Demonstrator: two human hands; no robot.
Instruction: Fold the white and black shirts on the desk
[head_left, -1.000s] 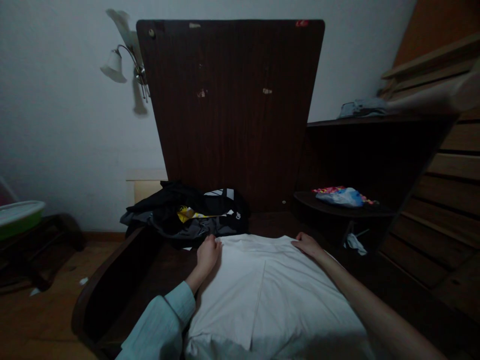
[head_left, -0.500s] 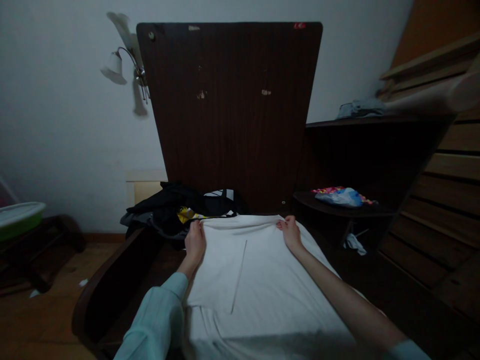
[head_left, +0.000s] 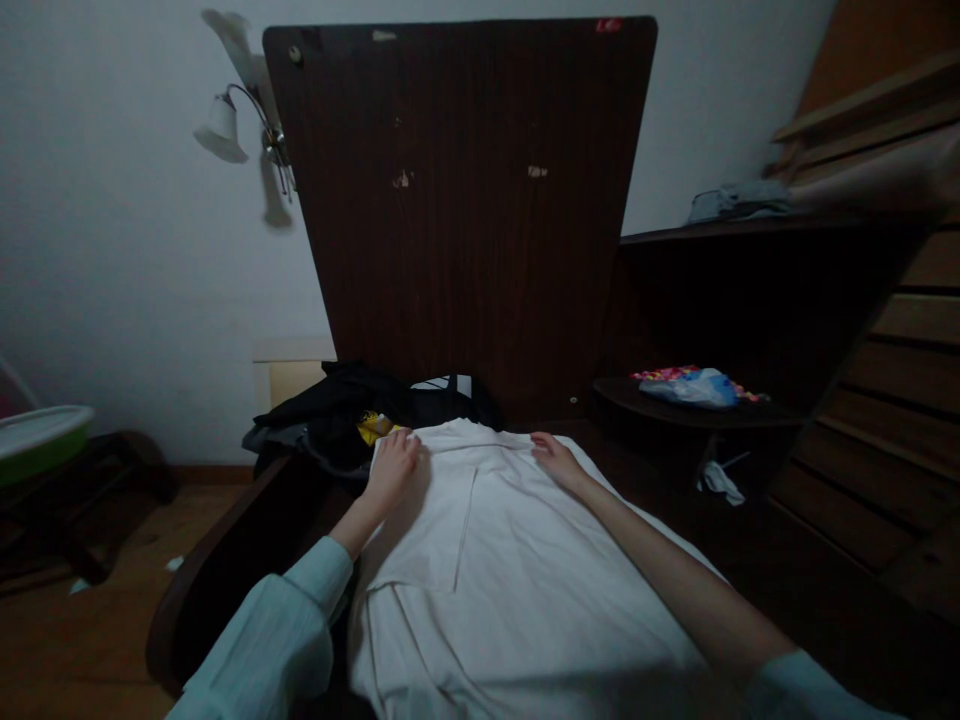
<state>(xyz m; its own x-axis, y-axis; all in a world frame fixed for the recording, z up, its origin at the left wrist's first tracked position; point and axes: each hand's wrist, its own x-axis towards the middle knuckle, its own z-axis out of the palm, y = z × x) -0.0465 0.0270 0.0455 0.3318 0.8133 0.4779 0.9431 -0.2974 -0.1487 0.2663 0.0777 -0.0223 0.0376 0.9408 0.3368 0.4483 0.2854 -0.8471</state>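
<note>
A white garment (head_left: 540, 570) lies spread over a dark wooden surface, creased in places, with a squarish flap or panel (head_left: 431, 525) on its left part. My left hand (head_left: 395, 465) rests on the garment's far left corner, fingers stretched out and slightly apart. On the far edge, toward the right, my right hand (head_left: 559, 462) touches the cloth with its fingers extended and loose. Neither hand grips the fabric. Both forearms reach forward over the garment, in pale green sleeves.
Dark clothing (head_left: 337, 410) with a yellow piece (head_left: 371, 427) lies beyond the left hand. A tall dark board (head_left: 465, 230) stands behind. At right, a shelf (head_left: 622, 400) holds a plastic bag (head_left: 697, 390). A green basin (head_left: 45, 445) sits on a stool at left.
Both hands have loosened their hold on the garment's far edge, and their fingers have straightened onto it. That edge has dropped and looks wrinkled. The view has shifted slightly.
</note>
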